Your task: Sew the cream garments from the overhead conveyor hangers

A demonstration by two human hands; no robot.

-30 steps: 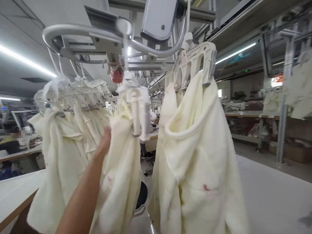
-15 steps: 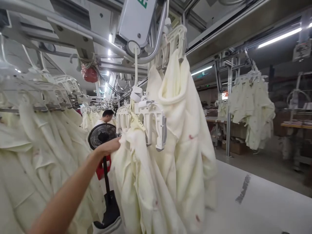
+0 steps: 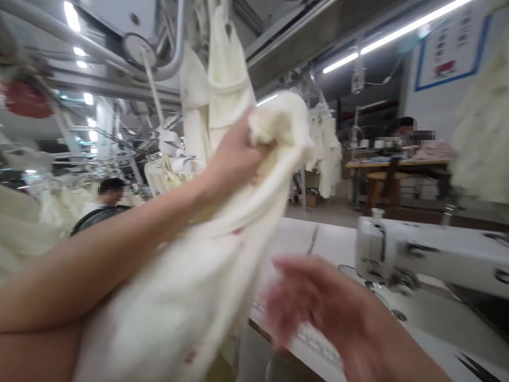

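Note:
My left hand (image 3: 233, 156) is closed on the top of a cream fleece garment (image 3: 186, 286), holding it up in front of me so that it drapes down over my forearm. My right hand (image 3: 314, 302) is low in the middle of the view, smeared by motion, just right of the hanging cloth and above the table edge; its fingers look spread and hold nothing that I can see. More cream garments (image 3: 217, 79) hang from the overhead rail (image 3: 159, 58) behind my left hand.
A white sewing machine (image 3: 429, 254) stands on the white table (image 3: 318, 239) at the right. Other cream garments (image 3: 328, 143) hang further back. One person sits at a far bench (image 3: 397, 164) on the right, another is at the left beyond a black fan (image 3: 95, 217).
My left hand has pulled one cream garment off its hanging clip and lifted it towards me. The view has swung right to the sewing machine, and my right hand has come into view.

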